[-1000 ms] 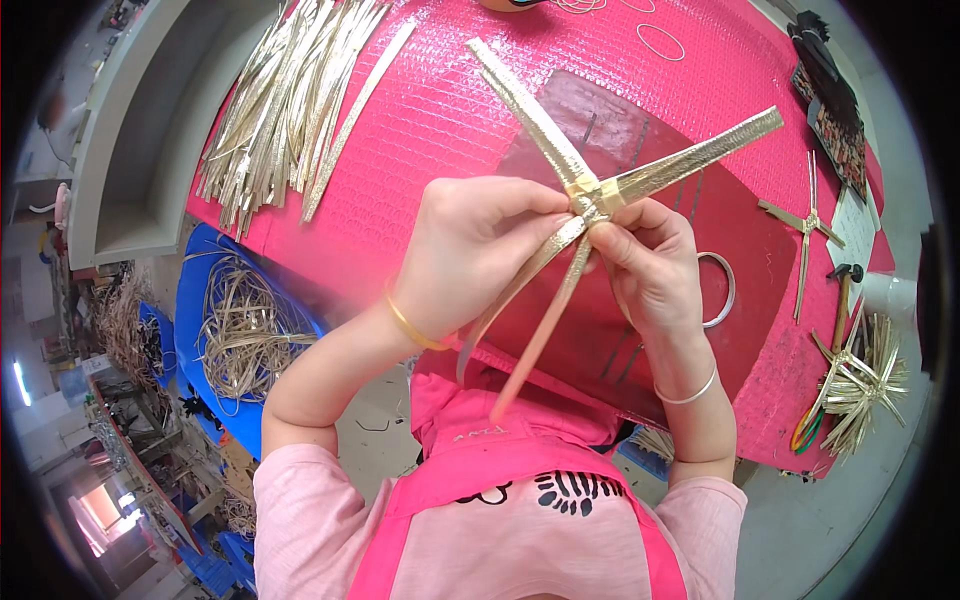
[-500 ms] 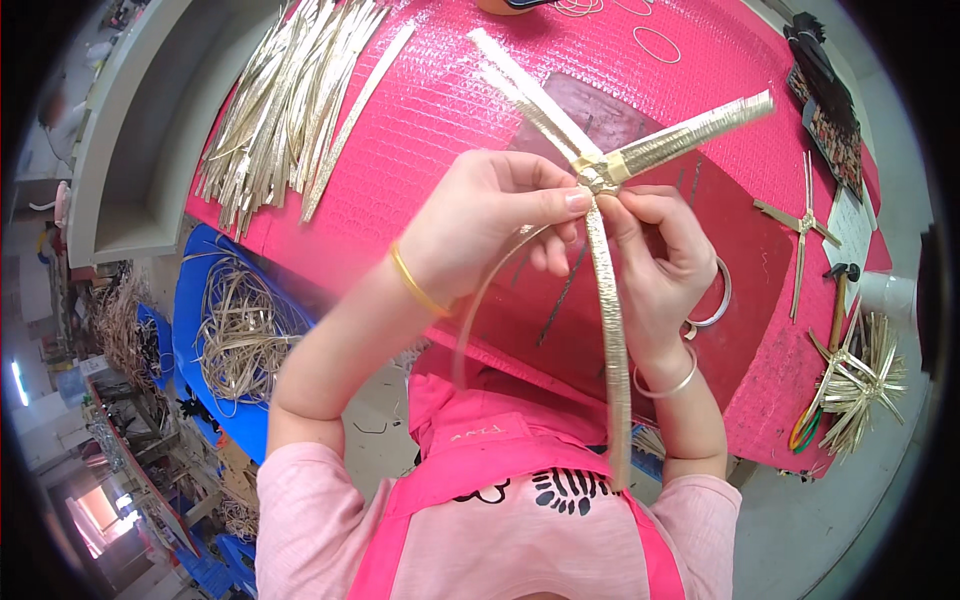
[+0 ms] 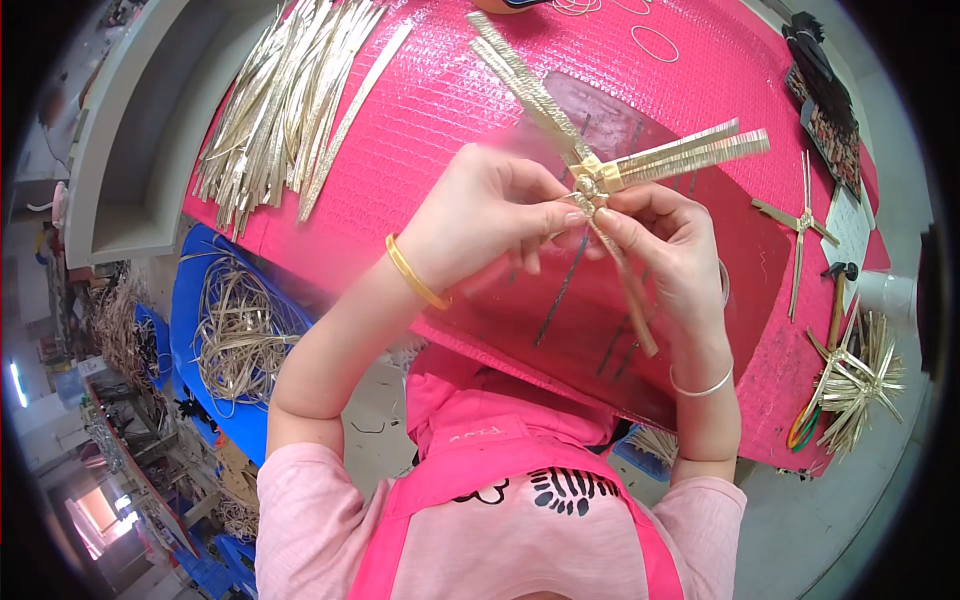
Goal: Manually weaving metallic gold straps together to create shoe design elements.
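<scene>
Between my hands, above the table, is a woven cross of gold strips (image 3: 591,186). Two bundled arms of it stick out, one toward the far left and one to the right, and a strip hangs down near my right hand, blurred. My left hand (image 3: 505,205) pinches the left side of the woven centre between thumb and fingers. My right hand (image 3: 660,235) grips it from the right, thumb and forefinger just below the centre. Under both hands lies a dark red board (image 3: 735,290) with dark line marks.
A pile of loose gold strips (image 3: 290,110) lies at the far left, by a grey tray (image 3: 150,160). A blue bin (image 3: 188,330) holds tangled strips. At the right are another strip cross (image 3: 804,222), a hammer (image 3: 838,300) and a stack of woven pieces (image 3: 865,385).
My right thumb and fingers have shifted up to the centre. The strip hanging toward me now looks shorter and slants right. The right arm of the cross has fanned apart.
</scene>
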Motion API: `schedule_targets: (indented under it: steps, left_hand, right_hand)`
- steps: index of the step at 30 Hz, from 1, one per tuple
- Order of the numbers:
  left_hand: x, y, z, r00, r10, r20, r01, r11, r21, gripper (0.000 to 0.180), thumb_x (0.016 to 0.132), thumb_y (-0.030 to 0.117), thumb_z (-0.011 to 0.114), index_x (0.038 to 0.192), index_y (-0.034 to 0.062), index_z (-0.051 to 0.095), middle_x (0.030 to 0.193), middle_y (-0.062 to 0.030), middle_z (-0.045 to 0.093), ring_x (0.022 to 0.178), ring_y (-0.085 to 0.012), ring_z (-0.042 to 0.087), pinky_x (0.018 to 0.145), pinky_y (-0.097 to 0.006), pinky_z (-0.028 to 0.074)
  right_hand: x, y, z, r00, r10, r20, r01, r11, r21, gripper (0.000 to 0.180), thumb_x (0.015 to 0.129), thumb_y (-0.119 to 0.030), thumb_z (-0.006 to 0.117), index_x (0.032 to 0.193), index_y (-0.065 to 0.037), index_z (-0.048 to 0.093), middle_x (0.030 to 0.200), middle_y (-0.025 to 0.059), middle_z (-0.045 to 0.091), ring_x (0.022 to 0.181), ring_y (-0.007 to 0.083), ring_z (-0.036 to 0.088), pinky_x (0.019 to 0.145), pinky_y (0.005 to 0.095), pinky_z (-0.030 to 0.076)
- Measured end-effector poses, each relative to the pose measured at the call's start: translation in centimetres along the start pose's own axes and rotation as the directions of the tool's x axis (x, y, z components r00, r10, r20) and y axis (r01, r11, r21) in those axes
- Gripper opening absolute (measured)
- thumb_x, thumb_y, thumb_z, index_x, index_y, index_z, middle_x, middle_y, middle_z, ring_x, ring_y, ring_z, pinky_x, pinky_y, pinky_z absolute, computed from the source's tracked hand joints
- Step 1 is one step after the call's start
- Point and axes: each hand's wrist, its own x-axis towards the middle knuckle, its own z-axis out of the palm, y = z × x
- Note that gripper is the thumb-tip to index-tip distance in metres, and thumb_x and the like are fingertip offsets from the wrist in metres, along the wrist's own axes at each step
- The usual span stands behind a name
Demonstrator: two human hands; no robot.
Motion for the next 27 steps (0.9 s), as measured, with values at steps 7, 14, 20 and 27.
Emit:
schedule_targets:
  steps: [7,14,20,27]
  left_hand:
    - [0.2,-2.9,1.8,0.67,0.738,-0.079,-0.363,0.419,0.832,0.006,0.065,0.009,0.059,0.066,0.005,0.055,0.057,-0.0099,0.049,0.046,-0.0235,0.051,0.04,-0.032,0.039]
    - [0.1,-2.4,2.0,0.765,0.609,-0.211,-0.352,0.669,0.654,0.009,0.069,0.008,0.057,0.065,0.0,0.056,0.053,-0.0096,0.052,0.047,-0.0184,0.054,0.041,-0.028,0.04]
    - [-1.1,-1.1,1.0,0.977,0.089,-0.193,-0.065,0.99,0.123,0.015,0.073,0.009,0.057,0.079,-0.0041,0.06,0.058,-0.0074,0.058,0.049,-0.0093,0.054,0.045,-0.024,0.042]
    - [0.0,-2.0,-0.7,0.899,0.421,-0.122,-0.322,0.823,0.467,0.009,0.072,0.002,0.058,0.078,-0.0038,0.06,0.067,-0.0053,0.059,0.059,-0.0099,0.055,0.053,-0.019,0.043]
  right_hand:
    - [1.0,-0.7,-0.9,0.992,0.071,0.102,-0.029,0.93,-0.366,0.02,0.072,-0.01,0.061,0.088,0.002,0.057,0.076,0.0056,0.059,0.066,0.009,0.054,0.059,0.0211,0.044]
    - [0.9,1.7,-0.5,0.98,0.174,0.093,-0.175,0.985,-0.002,0.022,0.072,-0.009,0.062,0.09,0.0,0.055,0.074,0.0037,0.058,0.065,0.0066,0.053,0.057,0.018,0.043]
    - [0.2,1.7,0.7,0.995,-0.098,0.013,0.099,0.974,-0.203,0.009,0.072,0.003,0.057,0.08,0.004,0.06,0.081,0.0048,0.059,0.074,0.0085,0.054,0.062,0.0186,0.044]
    - [-0.2,1.5,0.3,1.0,0.001,0.029,0.001,0.999,-0.052,0.009,0.074,-0.003,0.058,0.082,0.002,0.059,0.07,0.0011,0.057,0.065,0.0047,0.051,0.059,0.0167,0.04]
